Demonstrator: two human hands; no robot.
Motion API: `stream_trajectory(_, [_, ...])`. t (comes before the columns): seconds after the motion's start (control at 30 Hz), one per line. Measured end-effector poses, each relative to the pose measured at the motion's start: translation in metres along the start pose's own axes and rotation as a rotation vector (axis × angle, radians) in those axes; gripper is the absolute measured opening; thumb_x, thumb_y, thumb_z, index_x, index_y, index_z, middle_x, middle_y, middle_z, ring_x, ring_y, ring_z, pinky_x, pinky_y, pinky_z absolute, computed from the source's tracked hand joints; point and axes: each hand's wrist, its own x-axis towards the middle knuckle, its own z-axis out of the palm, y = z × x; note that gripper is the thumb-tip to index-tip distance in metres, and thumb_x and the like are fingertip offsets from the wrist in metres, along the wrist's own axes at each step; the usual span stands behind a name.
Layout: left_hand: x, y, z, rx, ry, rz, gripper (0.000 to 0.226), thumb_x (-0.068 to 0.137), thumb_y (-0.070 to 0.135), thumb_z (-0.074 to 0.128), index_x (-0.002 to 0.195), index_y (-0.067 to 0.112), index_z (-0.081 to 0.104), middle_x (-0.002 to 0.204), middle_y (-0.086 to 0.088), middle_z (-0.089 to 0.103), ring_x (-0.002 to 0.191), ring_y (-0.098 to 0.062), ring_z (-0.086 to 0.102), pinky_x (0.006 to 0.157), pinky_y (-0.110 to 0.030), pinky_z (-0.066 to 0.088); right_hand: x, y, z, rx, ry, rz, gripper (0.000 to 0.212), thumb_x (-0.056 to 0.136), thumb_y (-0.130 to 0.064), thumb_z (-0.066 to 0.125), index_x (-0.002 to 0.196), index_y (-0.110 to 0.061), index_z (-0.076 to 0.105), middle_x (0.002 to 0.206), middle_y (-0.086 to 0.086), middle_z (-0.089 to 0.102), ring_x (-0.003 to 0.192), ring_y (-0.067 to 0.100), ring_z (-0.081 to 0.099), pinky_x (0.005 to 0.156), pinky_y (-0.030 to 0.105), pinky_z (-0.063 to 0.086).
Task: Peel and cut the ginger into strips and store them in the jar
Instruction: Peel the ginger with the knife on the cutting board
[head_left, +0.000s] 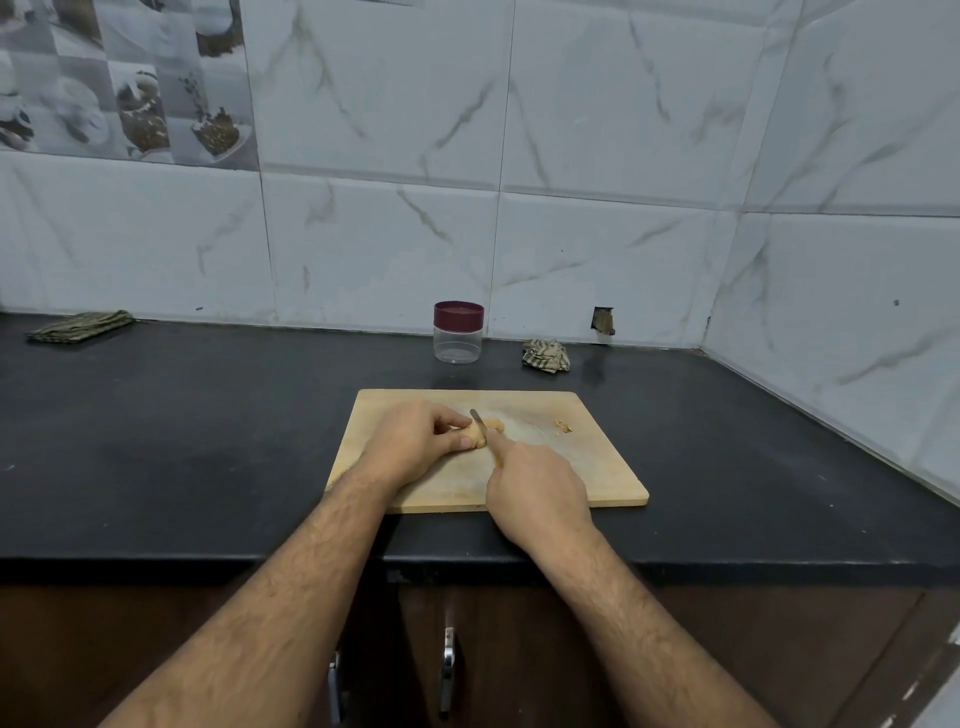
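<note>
Ginger (480, 432) lying near the middle of the wooden cutting board (597, 467), pinned there by the left hand (415, 441) with fingers and thumb curled over its near end; right hand (535, 493) wrapped round the handle of a small knife (480, 422), blade resting across the top of the ginger; both hands closed on their things, neither slack. Pale, yellowish surface on the exposed part of the ginger, so peeling probably under way or close to done, though too small to tell for certain; a little heap of scraps (562, 426) on the board to the right, well apart from the root, likely peel or trimmings. No strips visible anywhere on the board; cutting into strips apparently not yet begun, or only just starting. Jar (458, 332) standing upright at the back of the dark bench (208, 441), beyond the board, maroon lid on and looking empty; opening and filling still to come. Crumpled cloth (545, 356) just right of the jar; folded cloth (80, 326) far left by the wall.
</note>
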Motion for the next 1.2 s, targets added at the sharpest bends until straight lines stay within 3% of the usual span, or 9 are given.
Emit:
stream_trajectory(0.2, [0.0, -0.001, 0.0, -0.006, -0.02, 0.004, 0.018, 0.084, 0.035, 0.076, 0.102, 0.035, 0.077, 0.08, 0.008, 0.073, 0.08, -0.016, 0.063, 0.075, -0.041, 0.048, 0.001, 0.001, -0.001, 0.0, -0.015, -0.016, 0.057, 0.098, -0.016, 0.037, 0.151, -0.034, 0.033, 0.118, 0.004, 0.065, 0.11, 0.025, 0.058, 0.082, 0.035, 0.046])
stream_trajectory(0.37, [0.0, 0.0, -0.002, -0.018, -0.045, 0.019, 0.017, 0.085, 0.03, 0.075, 0.102, 0.03, 0.078, 0.083, 0.008, 0.074, 0.082, -0.015, 0.064, 0.076, -0.039, 0.048, 0.005, 0.003, -0.002, 0.016, -0.034, -0.015, 0.057, 0.096, -0.016, 0.039, 0.15, -0.035, 0.036, 0.128, 0.004, 0.062, 0.118, 0.025, 0.055, 0.089, 0.035, 0.046])
stream_trajectory(0.53, [0.0, -0.001, -0.003, 0.007, -0.064, 0.036, 0.014, 0.086, 0.027, 0.073, 0.099, 0.028, 0.079, 0.084, -0.006, 0.073, 0.085, -0.028, 0.062, 0.076, -0.046, 0.047, 0.01, 0.005, -0.003, 0.038, -0.049, -0.022, 0.059, 0.093, -0.013, 0.04, 0.149, -0.033, 0.04, 0.133, 0.003, 0.06, 0.121, 0.025, 0.054, 0.092, 0.036, 0.047])
stream_trajectory(0.7, [0.0, 0.0, -0.004, -0.011, -0.077, 0.04, 0.017, 0.088, 0.026, 0.073, 0.104, 0.026, 0.078, 0.088, 0.0, 0.074, 0.087, -0.025, 0.063, 0.079, -0.045, 0.048, 0.016, 0.005, -0.004, 0.049, -0.053, -0.036, 0.057, 0.091, -0.011, 0.041, 0.144, -0.031, 0.047, 0.128, 0.005, 0.062, 0.118, 0.026, 0.056, 0.093, 0.037, 0.049])
stream_trajectory(0.87, [0.0, 0.0, -0.005, -0.017, -0.087, 0.049, 0.017, 0.088, 0.023, 0.072, 0.104, 0.022, 0.078, 0.094, -0.002, 0.075, 0.092, -0.025, 0.064, 0.084, -0.043, 0.049, 0.026, 0.0, -0.002, 0.038, -0.082, -0.033, 0.056, 0.087, -0.009, 0.041, 0.136, -0.033, 0.053, 0.12, 0.005, 0.065, 0.111, 0.025, 0.058, 0.082, 0.034, 0.049])
stream_trajectory(1.03, [0.0, 0.001, -0.005, -0.046, -0.076, 0.018, 0.024, 0.087, 0.018, 0.073, 0.112, 0.019, 0.075, 0.113, 0.005, 0.073, 0.103, -0.008, 0.064, 0.093, -0.029, 0.047, 0.035, -0.009, -0.002, 0.001, -0.158, 0.005, 0.053, 0.086, -0.007, 0.044, 0.132, -0.029, 0.058, 0.118, 0.005, 0.064, 0.106, 0.025, 0.06, 0.074, 0.03, 0.047])
stream_trajectory(1.2, [0.0, 0.004, -0.004, 0.003, -0.058, -0.003, 0.021, 0.089, 0.02, 0.071, 0.109, 0.021, 0.076, 0.107, 0.005, 0.075, 0.099, -0.01, 0.066, 0.09, -0.031, 0.049, 0.027, -0.009, -0.004, -0.036, -0.184, 0.011, 0.05, 0.086, -0.009, 0.045, 0.133, -0.024, 0.054, 0.117, 0.006, 0.062, 0.103, 0.025, 0.059, 0.07, 0.03, 0.043])
